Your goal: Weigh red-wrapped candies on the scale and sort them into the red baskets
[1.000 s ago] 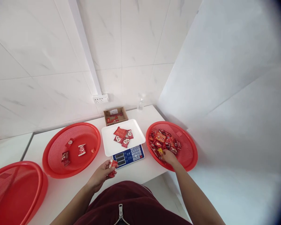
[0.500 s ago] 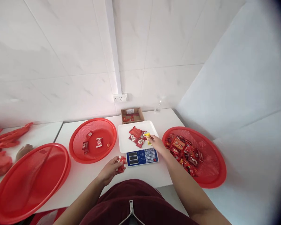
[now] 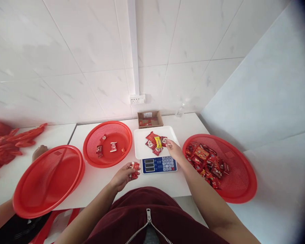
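Observation:
Several red packets point(image 3: 149, 137) and a yellow packet point(image 3: 158, 142) lie on the white tray point(image 3: 141, 149) of a weighing scale with a blue keypad point(image 3: 159, 165). My right hand point(image 3: 174, 149) is over the tray's right edge, its fingertips beside a red packet with a pale label point(image 3: 164, 141); whether they grip anything is too small to tell. Just left of the keypad, my left hand point(image 3: 123, 175) is closed round red packets point(image 3: 134, 169). To the right stands a red basket point(image 3: 240, 169) with a heap of red packets point(image 3: 205, 161).
A red basket point(image 3: 91, 161) with a few packets stands left of the scale. Farther left, another red basket point(image 3: 76, 183) is beside a person's hand point(image 3: 40, 151) and red bags point(image 3: 7, 145). Behind the tray are a cardboard box point(image 3: 149, 126) and a clear bottle point(image 3: 180, 110).
The yellow packet has left my right hand and lies on the red packets. That hand has drawn back slightly to the tray's edge. The whole view has shifted.

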Demonstrator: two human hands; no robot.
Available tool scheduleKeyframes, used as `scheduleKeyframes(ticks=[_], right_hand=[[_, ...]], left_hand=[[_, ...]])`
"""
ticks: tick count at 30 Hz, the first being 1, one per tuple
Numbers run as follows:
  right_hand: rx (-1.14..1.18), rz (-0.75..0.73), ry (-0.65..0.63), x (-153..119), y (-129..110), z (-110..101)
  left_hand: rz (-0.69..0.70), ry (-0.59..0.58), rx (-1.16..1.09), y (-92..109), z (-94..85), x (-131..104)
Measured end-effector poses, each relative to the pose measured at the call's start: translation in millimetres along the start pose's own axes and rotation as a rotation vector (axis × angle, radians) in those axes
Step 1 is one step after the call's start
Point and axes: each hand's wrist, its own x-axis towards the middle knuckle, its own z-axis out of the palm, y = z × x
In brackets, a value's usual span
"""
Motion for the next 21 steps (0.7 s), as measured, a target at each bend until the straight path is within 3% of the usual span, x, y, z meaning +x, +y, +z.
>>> scheduleKeyframes(ticks=[7, 11, 14, 21], right_hand=[[-0.044, 0.0, -0.033, -41.0, 36.3, -11.5], [0.021, 0.007, -0.061, -62.1, 40.4, -14.9], [0.092, 0.004, -0.14, -77.9, 22.8, -12.1], [0.365, -0.029, -0.598, -118.3, -46.0, 15.5]], left_hand=[[-0.009, 0.012, 0.019, 1.5, 2.4, 2.6], [-0.002, -0.013, 0.031, 1.2, 4.8, 4.2], [0.018, -0.048, 0.119, 0.4, 7.3, 5.1], [0.096, -0.164, 0.375, -7.5, 23.6, 4.2]])
